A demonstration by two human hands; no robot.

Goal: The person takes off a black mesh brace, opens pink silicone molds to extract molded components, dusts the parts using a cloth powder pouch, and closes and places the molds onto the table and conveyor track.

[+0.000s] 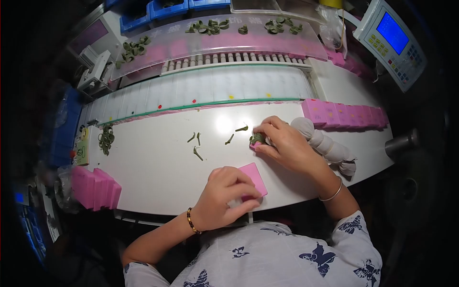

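My left hand is over a flat pink block near the table's front edge, fingers curled around its left side; whatever lies under the fingertips is partly hidden. Farther back and to the right, my right hand pinches a small pink piece together with a cluster of dark green curled pieces. Just left of it lie two small green pieces, one behind the other. Several more green slivers are scattered farther left on the white table.
A wrapped grey-white roll lies right of my right hand. Pink blocks line the back right, others the left edge. A green bundle lies left. Behind are white strips, rollers and a display device.
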